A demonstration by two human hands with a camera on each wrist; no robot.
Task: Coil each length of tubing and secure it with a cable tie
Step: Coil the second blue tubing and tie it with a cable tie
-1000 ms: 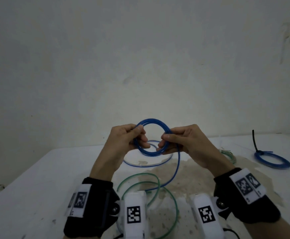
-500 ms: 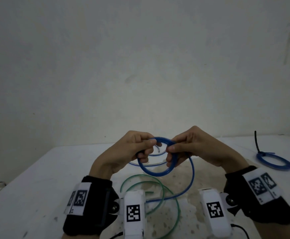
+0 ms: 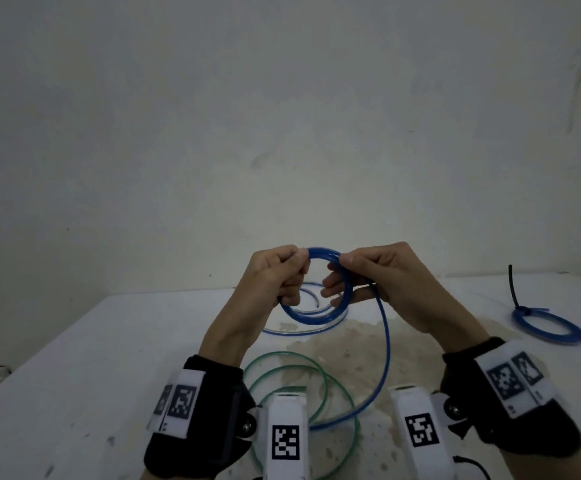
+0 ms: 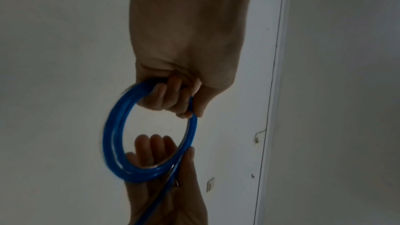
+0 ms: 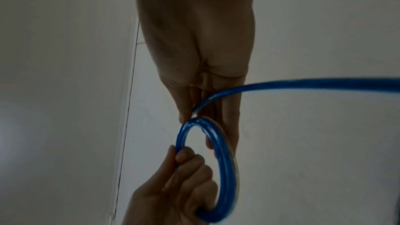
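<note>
Now both hands hold the blue coil above the table

Now the left hand [image 3: 275, 275] is closed as a fist on the left side of the blue tubing coil [image 3: 311, 315]; its fingers [image 4: 166, 98] are curled fully around the loops, and the thumb presses on them from outside. The right hand [image 3: 382, 282] holds the right side of the same coil: the thumb and the forefinger pinch the loops near the top, while the other fingers [image 4: 151, 150] are almost straight and pass through the ring. The coil is in the air, upright, between the two hands and above the white table [image 3: 74, 375]. From the right hand a free length of the blue tube [image 3: 384, 358] hangs down in a curve to the table, near the wrists.

On the table, under the hands, lies a loose green tubing [image 3: 292, 379] in several wide rings, and farther back a pale blue ring of tube [image 3: 303, 330]. Well apart at the right lies a finished blue coil [image 3: 548, 329], closed by a black cable tie [image 3: 513, 289] whose tail stands up.
</note>
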